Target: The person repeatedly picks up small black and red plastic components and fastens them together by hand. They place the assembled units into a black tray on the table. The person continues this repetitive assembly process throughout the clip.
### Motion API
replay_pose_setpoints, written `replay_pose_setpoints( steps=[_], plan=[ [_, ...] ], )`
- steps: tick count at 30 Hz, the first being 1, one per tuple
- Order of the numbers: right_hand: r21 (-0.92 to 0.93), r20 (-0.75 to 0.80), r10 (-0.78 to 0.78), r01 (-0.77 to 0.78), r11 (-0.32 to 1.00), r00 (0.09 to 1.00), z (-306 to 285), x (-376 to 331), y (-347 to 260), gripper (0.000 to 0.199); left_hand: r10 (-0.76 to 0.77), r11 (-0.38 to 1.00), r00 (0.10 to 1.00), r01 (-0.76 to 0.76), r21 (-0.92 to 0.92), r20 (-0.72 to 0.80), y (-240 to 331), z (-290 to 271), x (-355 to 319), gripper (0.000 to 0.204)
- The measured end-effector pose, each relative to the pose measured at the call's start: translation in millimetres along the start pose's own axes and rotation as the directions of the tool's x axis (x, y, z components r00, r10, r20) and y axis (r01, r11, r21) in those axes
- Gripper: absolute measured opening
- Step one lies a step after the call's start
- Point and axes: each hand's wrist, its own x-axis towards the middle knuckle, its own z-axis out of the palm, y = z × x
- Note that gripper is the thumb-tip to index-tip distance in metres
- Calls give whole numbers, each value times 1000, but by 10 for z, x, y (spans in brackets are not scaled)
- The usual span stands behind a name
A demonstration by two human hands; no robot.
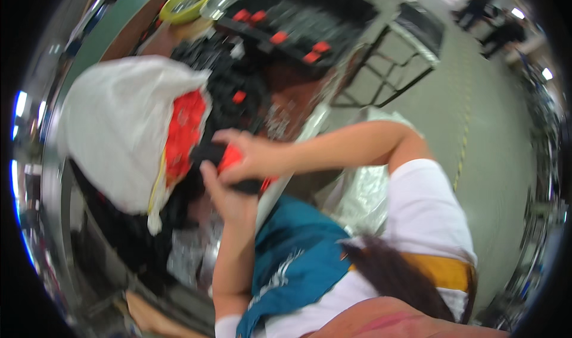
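Between my two hands is a small black part with a red piece (230, 157) on it; motion blur hides its exact kind. My right hand (260, 154), its arm reaching in from the right, curls its fingers around the red piece. From below, my left hand (231, 198) grips the black side with its thumb up. Just left of them lies a white sack (122, 123), its mouth open toward my hands, full of red pieces (186, 126). Behind my hands is a heap of black parts (223, 76) with a single red piece (239, 97) on it.
A black tray (351, 16) at the back holds clear parts, with several red pieces along its near edge. Left of it stands a yellow bowl (187, 3) of small parts. Clear plastic bags (363, 198) lie by my right side. A black-topped stool (420, 31) stands beyond.
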Motion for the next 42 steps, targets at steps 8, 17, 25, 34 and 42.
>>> replay_pose_setpoints(
  steps=[8,17,25,34,42],
  plan=[
    [831,130,11,-115,544,992,-859,-48,62,59,63,986,990,-41,163,-128,213,-564,-43,71],
    [430,-182,93,-6,903,979,-2825,19,306,41,45,992,910,-90,-90,-411,701,-1649,-489,43],
    [216,-137,351,-318,923,926,-2886,226,593,39,117,973,877,-194,-121,-466,952,-1924,-759,30],
    [130,-76,502,-491,862,861,-2974,429,805,44,73,975,884,-160,-151,-462,968,-2048,-774,35],
    [-81,-256,464,-497,864,848,-2986,374,620,42,46,976,894,-134,-170,-445,930,-1986,-765,36]
  ],
)
